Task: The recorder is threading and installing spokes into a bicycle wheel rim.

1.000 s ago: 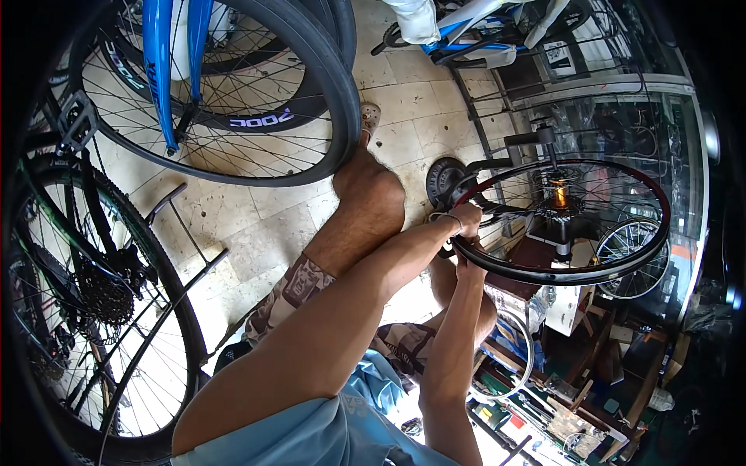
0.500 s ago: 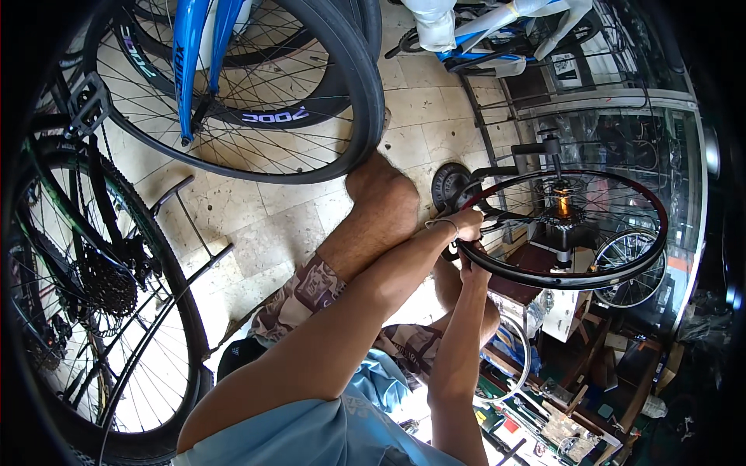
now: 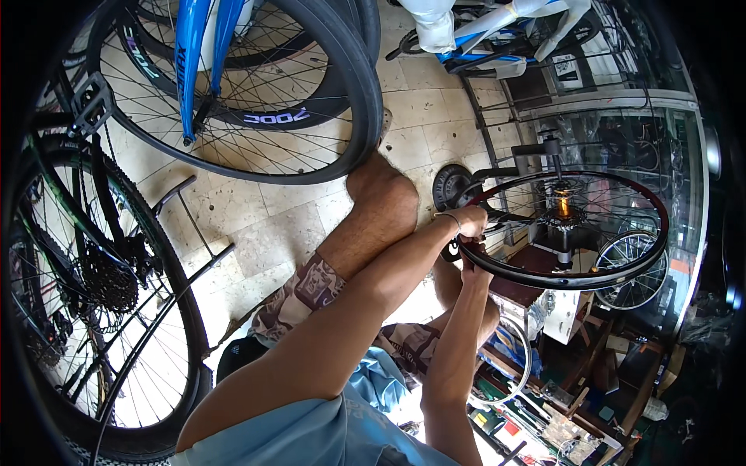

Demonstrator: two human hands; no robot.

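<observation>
A bicycle wheel (image 3: 536,281) with a dark rim, dark red inside, is mounted in a black stand (image 3: 509,170), with no tyre visible on it. Its hub (image 3: 563,203) shines orange, and a cassette sits on it. My left hand (image 3: 469,223) is closed at the rim's near left side, fingers curled inward; anything small inside them is hidden. Just below, my right hand (image 3: 476,270) closes round the same stretch of rim from underneath. The round black base (image 3: 451,185) of the stand rests on the tiles beyond my left wrist.
Blue-forked bicycle wheels (image 3: 365,101) stand ahead on the left. Another bike's rear wheel (image 3: 183,311) is close at my left. A glass cabinet (image 3: 622,101) lines the right side. Below it lie a spoked wheel (image 3: 633,268) and a cluttered wooden tool rack (image 3: 575,419).
My left hand has drawn back slightly from the spokes, its fingers now more curled at the rim. The right hand stays almost in place, and the stand has not moved.
</observation>
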